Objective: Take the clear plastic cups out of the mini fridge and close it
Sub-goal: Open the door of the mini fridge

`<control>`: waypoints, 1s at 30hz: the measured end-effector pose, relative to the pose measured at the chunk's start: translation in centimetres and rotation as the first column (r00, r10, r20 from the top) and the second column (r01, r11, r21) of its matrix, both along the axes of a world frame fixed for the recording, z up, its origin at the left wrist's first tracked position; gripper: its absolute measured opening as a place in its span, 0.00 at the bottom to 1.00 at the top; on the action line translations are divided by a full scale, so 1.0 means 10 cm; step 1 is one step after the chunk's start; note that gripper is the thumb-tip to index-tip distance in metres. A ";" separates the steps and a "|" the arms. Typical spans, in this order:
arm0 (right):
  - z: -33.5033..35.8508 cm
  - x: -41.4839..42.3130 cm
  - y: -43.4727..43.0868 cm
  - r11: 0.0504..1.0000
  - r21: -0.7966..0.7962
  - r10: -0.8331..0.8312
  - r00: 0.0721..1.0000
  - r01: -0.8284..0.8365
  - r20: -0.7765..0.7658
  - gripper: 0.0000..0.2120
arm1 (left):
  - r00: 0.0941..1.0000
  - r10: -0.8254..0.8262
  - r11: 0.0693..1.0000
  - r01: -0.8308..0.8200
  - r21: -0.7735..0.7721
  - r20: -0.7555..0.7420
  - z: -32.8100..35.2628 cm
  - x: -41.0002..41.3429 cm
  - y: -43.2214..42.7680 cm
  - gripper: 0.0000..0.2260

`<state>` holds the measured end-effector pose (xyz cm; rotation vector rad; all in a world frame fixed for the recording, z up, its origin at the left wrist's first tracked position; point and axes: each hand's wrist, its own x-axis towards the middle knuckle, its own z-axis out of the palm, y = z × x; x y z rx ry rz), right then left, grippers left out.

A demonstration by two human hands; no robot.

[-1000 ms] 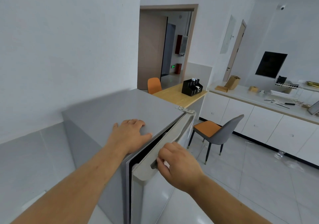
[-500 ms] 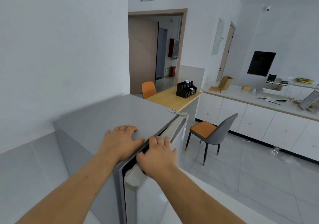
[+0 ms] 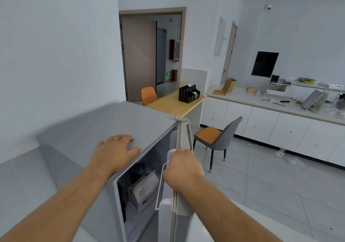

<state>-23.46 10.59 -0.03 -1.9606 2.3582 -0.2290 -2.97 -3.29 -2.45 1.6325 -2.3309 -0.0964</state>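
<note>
A grey mini fridge (image 3: pixel 104 128) stands in front of me. Its door (image 3: pixel 183 191) is swung wide open, hinged at the far right corner. My left hand (image 3: pixel 115 150) lies flat on the fridge top near the front edge. My right hand (image 3: pixel 182 167) is closed over the top edge of the open door. Inside the opening I see a dark bottle-like shape (image 3: pixel 139 169) and a pale packet or bag (image 3: pixel 145 191) in shadow. No clear plastic cups can be made out inside.
A grey chair with an orange seat (image 3: pixel 218 139) stands just right of the fridge. Behind it are a wooden table (image 3: pixel 175 103) with a black organiser (image 3: pixel 188 93), and a long white counter (image 3: pixel 270 107) with clutter. A doorway (image 3: pixel 149 55) lies beyond.
The fridge door has swung from a narrow gap to wide open. My right hand stayed on the door's top edge and moved outward with it. My left hand kept still on the fridge top.
</note>
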 end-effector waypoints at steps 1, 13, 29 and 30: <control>0.00 -0.04 0.02 1.000 -0.011 -0.009 1.000 0.009 -0.021 0.14 | 1.000 -0.001 1.000 0.001 -0.002 0.001 0.00 0.00 0.00 0.31; -0.23 -0.50 0.20 0.970 -0.214 -0.129 0.991 0.118 -0.034 0.21 | 1.000 -0.024 0.998 0.025 -0.060 0.017 -0.03 0.02 0.01 0.28; -0.25 -1.10 0.32 0.976 -0.172 -0.149 0.986 0.134 -0.079 0.17 | 0.999 -0.031 0.997 0.032 -0.074 0.020 -0.09 0.06 -0.03 0.29; -0.25 -1.13 0.33 0.975 -0.175 -0.151 0.985 0.135 -0.080 0.16 | 0.999 -0.032 0.997 0.033 -0.077 0.019 -0.09 0.06 -0.03 0.29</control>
